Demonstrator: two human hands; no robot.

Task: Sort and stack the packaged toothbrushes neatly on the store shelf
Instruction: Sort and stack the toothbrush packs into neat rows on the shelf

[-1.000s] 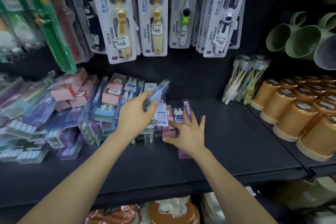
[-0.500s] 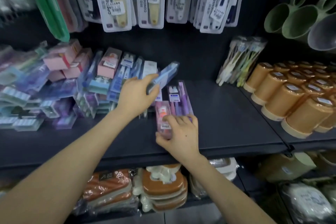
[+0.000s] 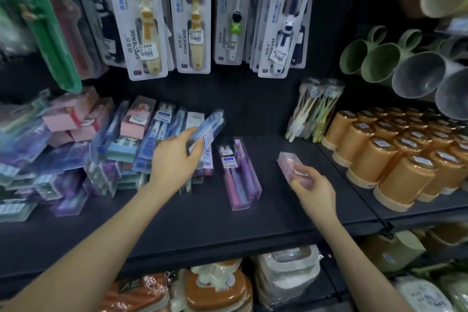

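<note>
The dark shelf [image 3: 177,223] carries a jumbled pile of toothbrush packs [image 3: 63,154] on its left part, with one purple pack [image 3: 240,177] lying flat near the middle. The left hand [image 3: 174,157] grips a blue pack [image 3: 207,126] raised beside the pile. The right hand [image 3: 314,185] pinches a pink pack [image 3: 291,164] right of the purple one.

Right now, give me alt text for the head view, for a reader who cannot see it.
A person's left hand holds a blue clear-plastic toothbrush pack by a jumbled pile, while the right hand grips a pink clear-plastic toothbrush pack over the black store shelf. A purple toothbrush pack lies flat between them.
</note>
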